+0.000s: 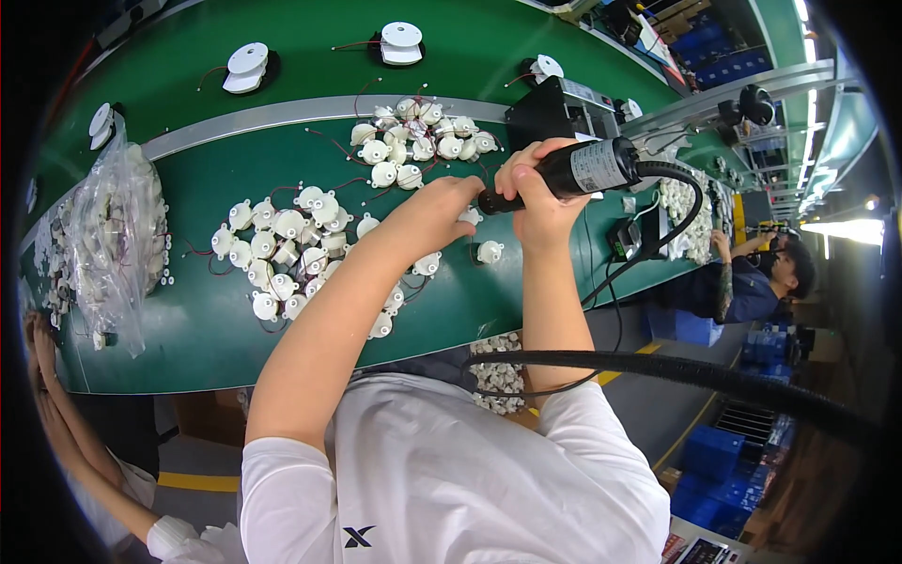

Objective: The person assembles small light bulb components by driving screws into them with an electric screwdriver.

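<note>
My right hand is wrapped round a black electric screwdriver, a thick cable trailing from its back end. The tool lies nearly level, its tip pointing left toward my left hand. The thumb and fingers of that hand close round a small white motor, mostly hidden, right by the tip. Just below it, a single loose white motor rests on the green bench. Left of my left forearm spreads a pile of white motors with red and dark wires. Another motor pile lies beyond my hand.
A clear plastic bag of white parts stands at the left. Behind a metal rail, a green belt carries white round assemblies. A black box sits beyond the screwdriver. Co-workers' arms show at left; another person works at right.
</note>
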{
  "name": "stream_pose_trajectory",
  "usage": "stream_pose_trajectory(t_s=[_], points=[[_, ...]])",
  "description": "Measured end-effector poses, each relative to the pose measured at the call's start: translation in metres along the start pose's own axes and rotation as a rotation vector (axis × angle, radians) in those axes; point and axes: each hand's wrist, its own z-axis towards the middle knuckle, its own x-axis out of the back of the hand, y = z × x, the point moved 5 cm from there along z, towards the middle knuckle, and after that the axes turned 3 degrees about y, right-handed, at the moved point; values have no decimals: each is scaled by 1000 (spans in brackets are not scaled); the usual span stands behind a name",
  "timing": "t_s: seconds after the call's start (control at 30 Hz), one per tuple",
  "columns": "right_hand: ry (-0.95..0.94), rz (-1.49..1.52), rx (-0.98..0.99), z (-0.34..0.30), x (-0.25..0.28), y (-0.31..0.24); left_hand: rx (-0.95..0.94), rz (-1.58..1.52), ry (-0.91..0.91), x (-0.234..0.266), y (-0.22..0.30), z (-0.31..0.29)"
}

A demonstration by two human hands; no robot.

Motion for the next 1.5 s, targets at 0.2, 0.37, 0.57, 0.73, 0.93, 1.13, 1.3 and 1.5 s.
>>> stream_pose_trajectory(t_s=[0.2, 0.37, 0.57, 0.73, 0.93, 1.13, 1.3, 1.5], points=[[-27, 12, -31, 6, 0, -4, 83, 1, -51, -3, -3, -1], [-52, 37, -40, 18, 6, 2, 7, 2, -52, -5, -3, 1], [-171, 94, -158, 18, -2, 6, 25, -17, -63, -2, -1, 0], [-160, 96, -149, 19, -1, 7, 5, -8, -58, -3, -3, 0], [-157, 142, -125, 18, 0, 4, 7, -2, -58, -4, -4, 1], [-114, 133, -99, 15, 0, 6, 16, 6, -70, -3, -2, -2], [-165, 130, -64, 11, 0, 5, -2, 15, -46, -3, -1, -2], [-147, 140, -37, 10, -1, 1, -16, 30, -55, -3, 0, -2]])
